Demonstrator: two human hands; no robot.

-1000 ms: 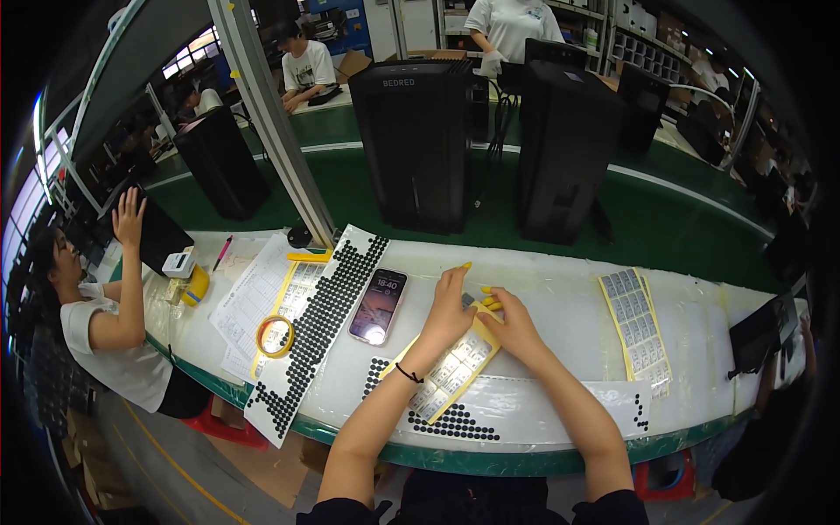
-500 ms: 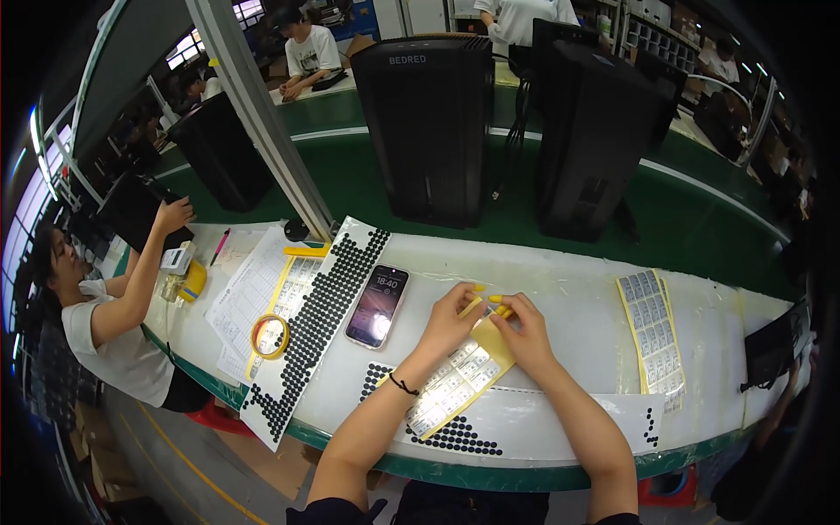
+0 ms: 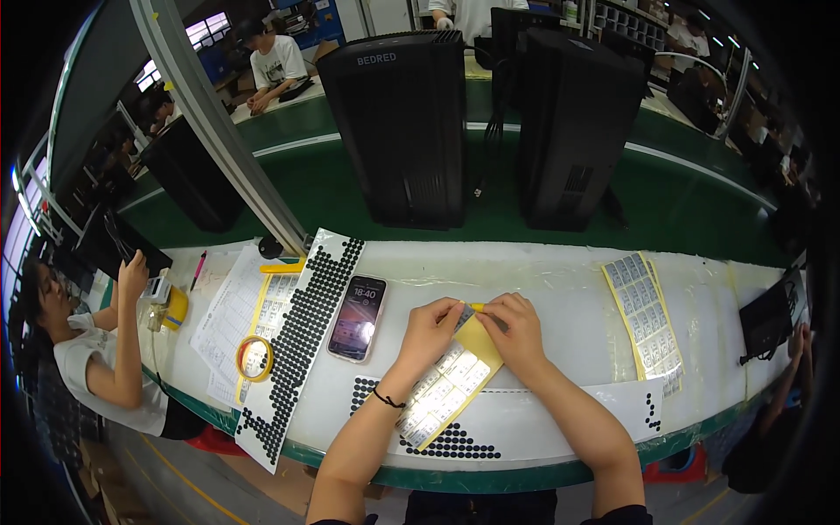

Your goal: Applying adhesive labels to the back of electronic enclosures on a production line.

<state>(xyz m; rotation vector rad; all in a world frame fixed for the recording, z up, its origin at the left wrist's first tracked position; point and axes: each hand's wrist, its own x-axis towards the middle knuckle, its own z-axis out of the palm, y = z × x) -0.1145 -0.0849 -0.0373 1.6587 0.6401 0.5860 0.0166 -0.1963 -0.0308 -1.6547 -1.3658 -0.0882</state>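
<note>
My left hand (image 3: 430,332) is closed, pinching the upper end of a label sheet (image 3: 448,389) with silvery-white labels on yellow backing. My right hand (image 3: 516,331) is also closed at that end, thumb against the bare yellow backing. The fingertips nearly meet, and yellow finger covers show there. A small grey label piece (image 3: 465,315) shows between my hands; whether it is lifted off the backing is hard to see. The label sheet slants down toward my left forearm, over a white sheet of black round pads (image 3: 542,424).
Left of my hands lie a phone (image 3: 357,318), a long sheet of black round pads (image 3: 302,341) and a tape roll (image 3: 255,358). More label sheets (image 3: 646,319) lie to the right. Tall black cases (image 3: 398,131) stand beyond the table. A co-worker (image 3: 109,350) sits at left.
My fingertips have drawn together at the sheet's upper end. The whole view has shifted slightly. At left, the co-worker's raised hand is lower and handles a dark cable.
</note>
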